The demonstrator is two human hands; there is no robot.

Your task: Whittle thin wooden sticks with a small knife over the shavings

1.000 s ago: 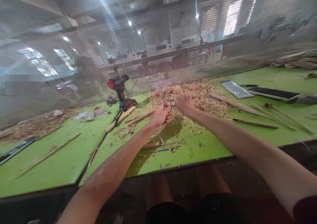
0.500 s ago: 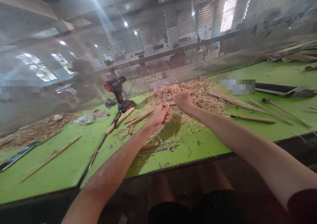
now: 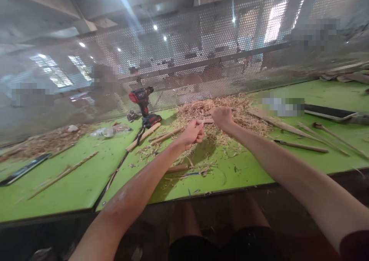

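Two sets of bent fingers are facing each other near the centre of the frame. The left hand (image 3: 192,135) is pinching, thumb against fingers, at the left end of a pale wooden piece (image 3: 206,121) lying between the hands. The right hand (image 3: 222,118) is making a fist by the piece's right end, whatever it may be gripping hidden. Wood shavings (image 3: 190,110) are heaping up behind both. A red-and-black drill (image 3: 142,96) is standing left of centre; a dark-tipped tool (image 3: 305,146) and a phone (image 3: 330,112) are lying at right on the green table (image 3: 248,173).
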